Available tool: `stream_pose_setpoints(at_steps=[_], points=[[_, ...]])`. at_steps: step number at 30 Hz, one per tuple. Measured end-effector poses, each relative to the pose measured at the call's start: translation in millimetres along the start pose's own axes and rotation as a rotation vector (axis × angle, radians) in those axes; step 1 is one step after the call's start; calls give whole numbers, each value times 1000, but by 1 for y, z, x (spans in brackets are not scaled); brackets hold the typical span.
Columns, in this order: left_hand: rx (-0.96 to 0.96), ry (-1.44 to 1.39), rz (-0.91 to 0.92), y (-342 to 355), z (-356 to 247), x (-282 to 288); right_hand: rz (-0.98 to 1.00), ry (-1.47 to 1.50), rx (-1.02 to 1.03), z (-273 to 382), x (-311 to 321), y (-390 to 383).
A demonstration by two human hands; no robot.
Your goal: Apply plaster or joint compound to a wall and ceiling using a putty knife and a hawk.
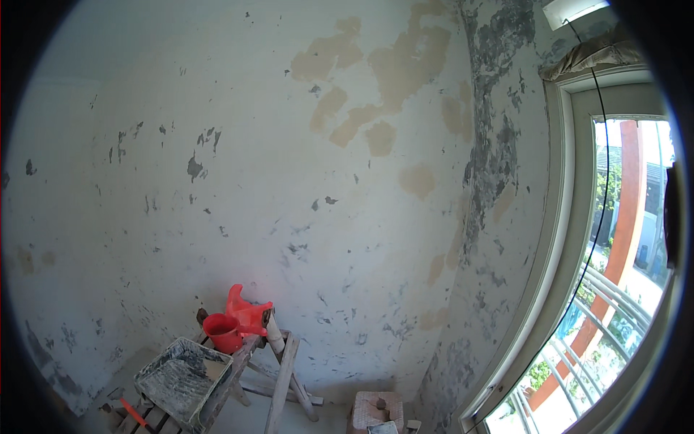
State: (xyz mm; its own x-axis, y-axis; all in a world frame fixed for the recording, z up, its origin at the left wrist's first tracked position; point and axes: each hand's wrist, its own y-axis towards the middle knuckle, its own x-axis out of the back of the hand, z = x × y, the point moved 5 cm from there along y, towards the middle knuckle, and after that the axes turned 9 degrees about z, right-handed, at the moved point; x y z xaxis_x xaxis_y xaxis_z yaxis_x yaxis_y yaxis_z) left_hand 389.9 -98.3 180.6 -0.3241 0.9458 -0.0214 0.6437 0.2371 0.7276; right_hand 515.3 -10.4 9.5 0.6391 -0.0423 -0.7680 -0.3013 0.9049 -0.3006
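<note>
I see neither hand, so I cannot tell whether they are wide, narrow or holding anything. The smeared paint tray sits toward half past seven on a wooden trestle, presumably for easy reach; a red plastic mug stands at its one o'clock. The orange-handled tool and six-o'clock pinkish box run off below.

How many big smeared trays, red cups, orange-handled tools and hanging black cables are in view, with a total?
Big smeared tray: 1
Red cup: 1
Orange-handled tool: 1
Hanging black cable: 1
Total: 4
</note>
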Motion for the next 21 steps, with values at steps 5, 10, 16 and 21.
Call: stream_pose_setpoints(at_steps=[5, 10, 16, 21], points=[[-132, 29, -212, 51, 21, -12, 0, 51, -36, 20, 18, 18], [-264, 65, -413, 85, 40, -26, 115, 81, -110, 33, 28, 34], [-305, 124, -26, 91, 63, 11, 431, 24, -410, 29, 21, 85], [214, -91, -669, 20, 100, 42, 257, -31, -482, 32, 16, 100]])
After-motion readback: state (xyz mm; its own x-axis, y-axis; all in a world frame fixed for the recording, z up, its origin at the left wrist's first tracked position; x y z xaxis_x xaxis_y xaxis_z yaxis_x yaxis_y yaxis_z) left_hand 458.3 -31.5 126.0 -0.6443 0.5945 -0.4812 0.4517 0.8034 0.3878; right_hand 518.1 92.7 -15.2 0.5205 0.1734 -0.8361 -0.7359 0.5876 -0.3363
